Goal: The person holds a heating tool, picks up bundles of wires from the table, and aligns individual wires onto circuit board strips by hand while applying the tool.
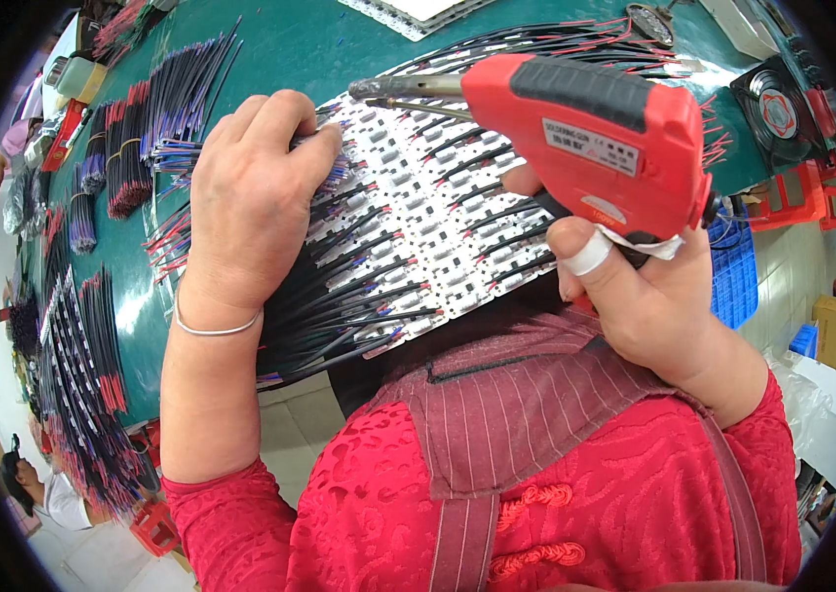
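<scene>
My right hand (pixel 635 296), with white tape round a finger, grips a red and black soldering gun (pixel 586 143). Its metal tip reaches left above the far-left corner of a white circuit board panel (pixel 428 247). Rows of small parts cover the panel, and black wires (pixel 339 296) run out from it on the left and in the middle. My left hand (pixel 255 192) is closed at the panel's left edge, thumb against bent fingers, beside blue and red wire ends (pixel 339 173). What its fingertips pinch is hidden from me.
Bundles of black, red and blue wires (pixel 127 158) lie on the green table (pixel 290 39) at the left. A small fan (pixel 778 113) stands at the far right near red plastic boxes (pixel 788 197). A blue crate (pixel 734 276) sits below on the right. Another person (pixel 43 488) is at the lower left.
</scene>
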`<control>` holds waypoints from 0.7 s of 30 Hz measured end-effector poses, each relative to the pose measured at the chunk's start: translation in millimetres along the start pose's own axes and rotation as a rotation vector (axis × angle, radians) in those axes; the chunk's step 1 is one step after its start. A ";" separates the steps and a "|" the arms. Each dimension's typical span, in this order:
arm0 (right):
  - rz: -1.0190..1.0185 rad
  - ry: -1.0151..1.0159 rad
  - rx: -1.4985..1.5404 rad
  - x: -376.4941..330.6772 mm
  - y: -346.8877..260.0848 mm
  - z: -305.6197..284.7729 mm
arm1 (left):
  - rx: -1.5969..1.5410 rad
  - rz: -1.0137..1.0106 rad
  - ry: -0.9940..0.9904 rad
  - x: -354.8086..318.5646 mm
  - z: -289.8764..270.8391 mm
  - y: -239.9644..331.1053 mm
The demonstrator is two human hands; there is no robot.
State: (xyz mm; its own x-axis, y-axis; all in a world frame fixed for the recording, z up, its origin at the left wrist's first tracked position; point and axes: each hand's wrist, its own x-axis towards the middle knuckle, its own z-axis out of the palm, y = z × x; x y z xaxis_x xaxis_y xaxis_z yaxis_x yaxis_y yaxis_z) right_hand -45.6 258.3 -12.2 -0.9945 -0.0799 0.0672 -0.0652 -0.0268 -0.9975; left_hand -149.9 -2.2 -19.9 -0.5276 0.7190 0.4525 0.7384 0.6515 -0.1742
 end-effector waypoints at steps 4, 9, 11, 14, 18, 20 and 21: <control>-0.084 -0.031 -0.087 -2.6 6.3 -6.4 | 0.014 0.009 0.006 2.3 -0.8 2.1; -0.020 0.007 0.074 -9.1 2.4 -11.5 | 0.000 -0.016 -0.018 3.6 -1.9 3.8; -0.026 0.022 0.097 -12.8 1.0 -13.4 | -0.021 -0.014 0.001 1.3 -2.4 2.9; 0.004 0.001 0.103 -17.7 1.8 -18.1 | -0.016 0.004 0.071 0.8 -9.6 4.8; 0.043 0.044 0.143 -22.3 0.9 -19.2 | 0.009 -0.045 0.128 0.7 -30.2 16.0; 0.051 0.061 0.147 -23.7 0.9 -19.0 | 0.018 -0.112 0.111 2.4 -32.2 20.5; 0.055 0.057 0.161 -24.0 1.0 -18.8 | 0.021 -0.112 0.111 2.8 -30.6 21.0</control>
State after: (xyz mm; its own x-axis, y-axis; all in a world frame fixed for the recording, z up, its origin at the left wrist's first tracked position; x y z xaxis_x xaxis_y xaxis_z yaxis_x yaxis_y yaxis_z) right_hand -23.3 279.0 -15.2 -0.9996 -0.0293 0.0063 -0.0008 -0.1835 -0.9830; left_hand -123.0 6.1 4.4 -0.5559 0.6107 0.5638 0.6678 0.7321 -0.1345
